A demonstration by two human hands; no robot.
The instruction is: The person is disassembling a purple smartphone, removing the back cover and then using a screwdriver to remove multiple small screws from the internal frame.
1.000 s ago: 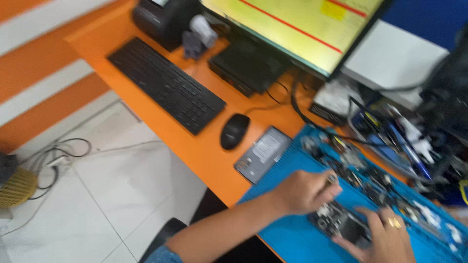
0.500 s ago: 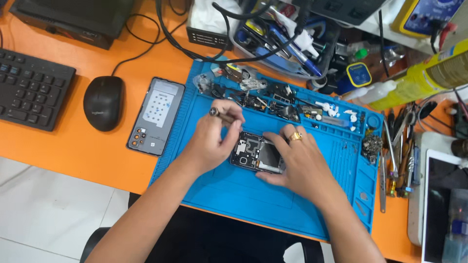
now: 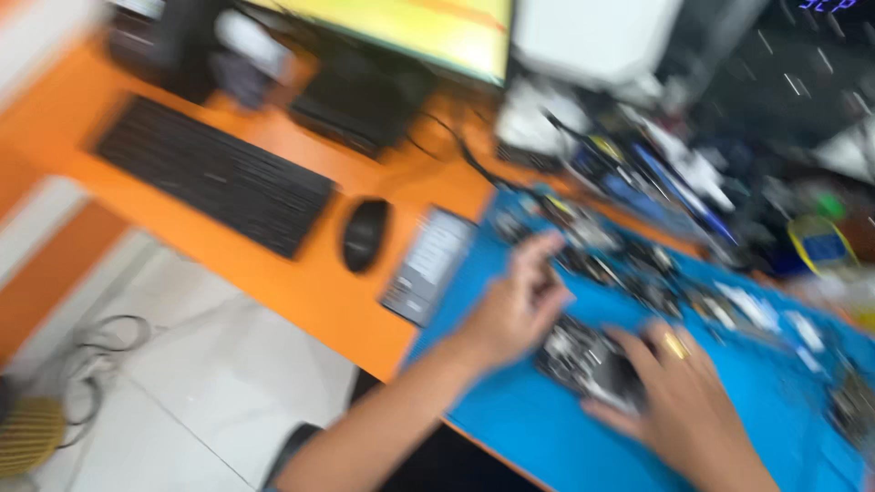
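Note:
The whole view is motion-blurred. An opened phone (image 3: 583, 357) with its dark insides showing lies on a blue work mat (image 3: 547, 437). My left hand (image 3: 515, 305) hovers at the phone's left end, fingers curled and one finger raised; whether it holds a small tool is lost in the blur. My right hand (image 3: 679, 401), with a gold ring, lies over the phone's right end and presses on it. Small parts and screws (image 3: 638, 273) are strewn along the mat's far side.
On the orange desk (image 3: 301, 292), left of the mat, are a grey phone (image 3: 428, 264) lying flat, a black mouse (image 3: 365, 235) and a black keyboard (image 3: 214, 187). A monitor (image 3: 401, 27) stands behind. Tools and cables (image 3: 656, 173) crowd the back right. Cords (image 3: 100, 346) lie on the white floor.
The view has swung left and tilted, bringing the keyboard, monitor and floor back in. Both hands stay at the opened phone on the mat; my left hand has lifted slightly.

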